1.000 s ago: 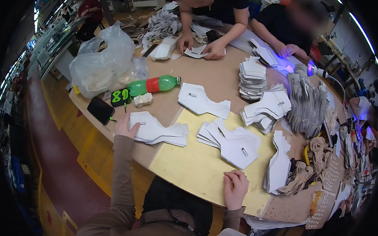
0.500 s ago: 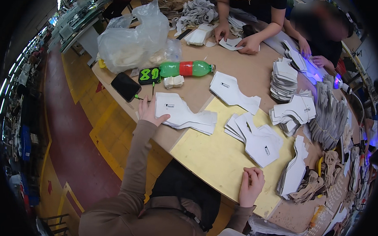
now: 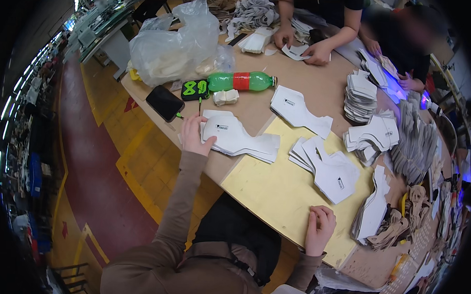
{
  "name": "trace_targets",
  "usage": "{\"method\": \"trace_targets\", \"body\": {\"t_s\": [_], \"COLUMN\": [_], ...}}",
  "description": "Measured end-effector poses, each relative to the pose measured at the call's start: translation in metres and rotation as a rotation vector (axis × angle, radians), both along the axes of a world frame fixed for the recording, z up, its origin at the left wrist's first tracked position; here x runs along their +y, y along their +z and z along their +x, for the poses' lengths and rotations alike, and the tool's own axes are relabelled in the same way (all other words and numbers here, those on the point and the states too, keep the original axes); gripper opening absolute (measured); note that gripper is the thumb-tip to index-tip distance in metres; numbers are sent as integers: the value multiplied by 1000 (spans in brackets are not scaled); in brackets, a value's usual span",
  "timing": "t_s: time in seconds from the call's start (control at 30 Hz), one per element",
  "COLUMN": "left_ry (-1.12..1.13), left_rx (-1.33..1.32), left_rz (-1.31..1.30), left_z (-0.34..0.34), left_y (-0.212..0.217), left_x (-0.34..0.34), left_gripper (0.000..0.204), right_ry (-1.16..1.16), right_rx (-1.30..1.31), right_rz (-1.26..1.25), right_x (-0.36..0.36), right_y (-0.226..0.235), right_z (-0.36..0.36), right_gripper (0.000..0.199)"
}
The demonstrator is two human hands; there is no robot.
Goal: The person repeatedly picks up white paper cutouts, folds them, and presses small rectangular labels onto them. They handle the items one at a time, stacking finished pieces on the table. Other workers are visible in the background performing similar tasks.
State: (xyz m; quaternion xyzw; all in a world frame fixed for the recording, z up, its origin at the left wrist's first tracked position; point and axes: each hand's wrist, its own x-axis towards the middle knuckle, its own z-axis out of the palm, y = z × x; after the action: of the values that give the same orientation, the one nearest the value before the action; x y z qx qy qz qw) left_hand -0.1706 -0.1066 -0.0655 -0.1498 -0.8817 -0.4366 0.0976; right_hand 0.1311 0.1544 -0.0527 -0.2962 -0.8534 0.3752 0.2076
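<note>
My left hand (image 3: 197,135) grips the left edge of a small stack of white shaped pieces (image 3: 241,138), each marked with a small dark print. Its thumb lies along the near edge, and the top piece bulges up beside the fingers. My right hand (image 3: 320,227) rests with curled fingers on the yellow board (image 3: 260,187), and nothing shows in it. Beyond that hand lies a fanned group of white pieces (image 3: 332,176) on the board. Another white piece (image 3: 299,112) lies across the board's far edge.
At the far left are a phone (image 3: 165,103), a black-and-green device (image 3: 195,89), a green bottle (image 3: 243,81) and a clear plastic bag (image 3: 171,51). Piles of white (image 3: 360,97) and grey pieces (image 3: 414,143) stand right. Two co-workers handle pieces at the far side, near a violet lamp.
My left hand has closed in on the stack's left edge, and the top piece now bulges upward. My right hand stays curled on the board. The whole view has shifted slightly.
</note>
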Motion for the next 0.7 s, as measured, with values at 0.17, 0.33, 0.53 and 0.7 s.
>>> {"method": "trace_targets", "body": {"t_s": [0.17, 0.33, 0.53, 0.7], "left_ry": [-150, -390, -548, -725], "left_rx": [-253, -564, -907, -1122], "left_rz": [673, 751, 779, 703], "left_z": [51, 119, 164, 172], "left_y": [63, 93, 91, 86], "left_x": [24, 64, 97, 102], "left_gripper": [32, 39, 45, 51], "right_ry": [-61, -122, -66, -139], "right_rx": [172, 101, 86, 162], "right_rz": [-143, 276, -11, -161], "right_x": [-18, -30, -26, -22], "right_y": [36, 92, 104, 90], "right_z": [-1, 1, 5, 24], "right_gripper": [15, 20, 17, 13]}}
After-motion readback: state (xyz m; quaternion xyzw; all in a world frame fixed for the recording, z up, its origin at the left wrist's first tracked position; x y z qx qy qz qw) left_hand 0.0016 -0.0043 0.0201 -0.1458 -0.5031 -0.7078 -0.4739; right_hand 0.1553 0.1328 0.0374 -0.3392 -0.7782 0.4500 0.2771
